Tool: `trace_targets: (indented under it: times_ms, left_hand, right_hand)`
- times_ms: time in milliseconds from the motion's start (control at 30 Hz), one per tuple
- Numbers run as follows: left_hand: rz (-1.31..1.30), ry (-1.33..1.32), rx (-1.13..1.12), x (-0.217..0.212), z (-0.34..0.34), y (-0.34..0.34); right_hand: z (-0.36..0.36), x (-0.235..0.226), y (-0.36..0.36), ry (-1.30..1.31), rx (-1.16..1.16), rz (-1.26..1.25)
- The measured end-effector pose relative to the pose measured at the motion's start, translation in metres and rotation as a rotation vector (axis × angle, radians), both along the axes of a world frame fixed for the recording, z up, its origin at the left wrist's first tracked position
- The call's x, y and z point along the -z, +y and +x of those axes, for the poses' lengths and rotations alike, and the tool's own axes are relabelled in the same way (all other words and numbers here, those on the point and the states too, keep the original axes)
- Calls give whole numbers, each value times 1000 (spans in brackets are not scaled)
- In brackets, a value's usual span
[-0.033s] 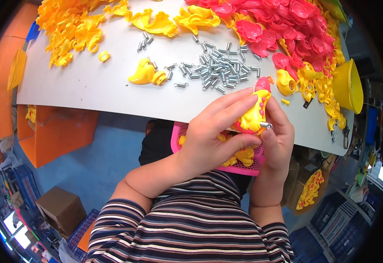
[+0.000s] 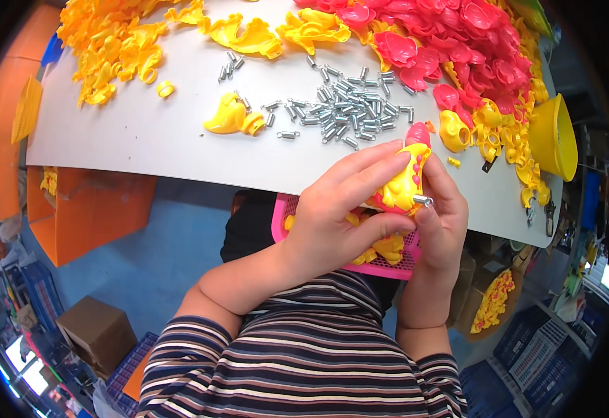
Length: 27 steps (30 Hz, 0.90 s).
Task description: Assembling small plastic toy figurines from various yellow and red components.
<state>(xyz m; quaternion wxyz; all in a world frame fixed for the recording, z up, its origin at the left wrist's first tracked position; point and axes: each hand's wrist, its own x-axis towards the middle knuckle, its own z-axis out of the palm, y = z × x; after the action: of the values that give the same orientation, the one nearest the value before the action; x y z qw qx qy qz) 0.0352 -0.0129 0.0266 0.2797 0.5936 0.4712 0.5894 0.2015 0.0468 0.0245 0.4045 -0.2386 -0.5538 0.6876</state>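
1. While the left hand and right hand close around it, the yellow-and-pink plastic toy is held above the front edge of the table, a metal coil spring jutting from its near end.
2. The left fingers clamp it from above, thumb below, apparently for steadiness; the right fingers clamp its right side. Whether the right thumb presses the spring, I cannot tell.
3. Beneath, a pink mesh basket rests by the lap, probably to keep its yellow parts close.
4. Loose springs lie just beyond the toy, seemingly for easy reach.
5. Farther out, pink shells and yellow pieces crowd the right side; leftward, more tabletop shows, allowing freer movement.
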Motion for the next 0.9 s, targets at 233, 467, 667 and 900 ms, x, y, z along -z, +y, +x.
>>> trace_targets:
  times_ms: [233,467,667,900]
  left_hand:
    - [33,-44,40,0,-1,-1]
    - [38,-36,29,0,0,-1]
    - [18,-5,71,-4,1,-3]
    - [-150,-114,60,5,12,1]
  right_hand:
    - [0,-3,4,-14,-48,38]
    - [2,-1,6,-24,-50,78]
    - [3,0,7,-41,-46,171]
    - [-17,-9,-7,-89,210,-73]
